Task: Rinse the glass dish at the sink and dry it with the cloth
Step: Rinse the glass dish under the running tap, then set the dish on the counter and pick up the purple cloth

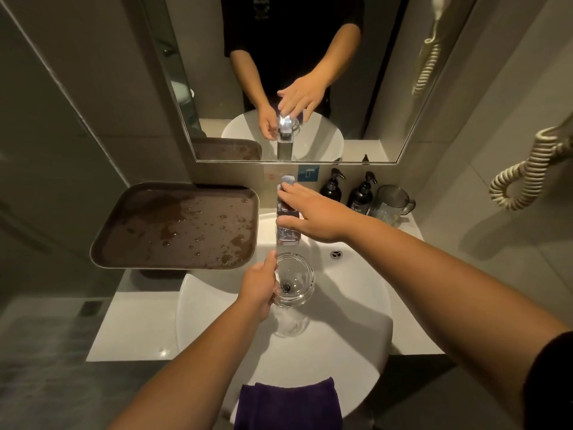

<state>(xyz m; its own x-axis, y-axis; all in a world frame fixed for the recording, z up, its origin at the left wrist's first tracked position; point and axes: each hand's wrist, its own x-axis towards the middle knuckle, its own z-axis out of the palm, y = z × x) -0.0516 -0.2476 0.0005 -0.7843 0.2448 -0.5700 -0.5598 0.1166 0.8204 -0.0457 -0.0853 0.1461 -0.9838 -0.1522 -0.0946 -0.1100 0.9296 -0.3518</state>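
Rinsing is starting: left hand [259, 282] grip is clamping the glass dish [293, 279] under the tap [286, 212]; right hand [313, 214], fingers apart, is resting on its handle. Next, water needs turning on.

Nothing here reads as clear words. The two dark pump bottles [332, 189] [362, 193] by the wall carry pale label print, too small to make out. On the wall under the mirror sits a blue sticker [308, 173] with a white tap-like symbol, no lettering legible, and beside it a faint red mark [271, 176], unreadable. The black shirt in the mirror [263, 10] shows a pale printed design, blurred beyond reading.
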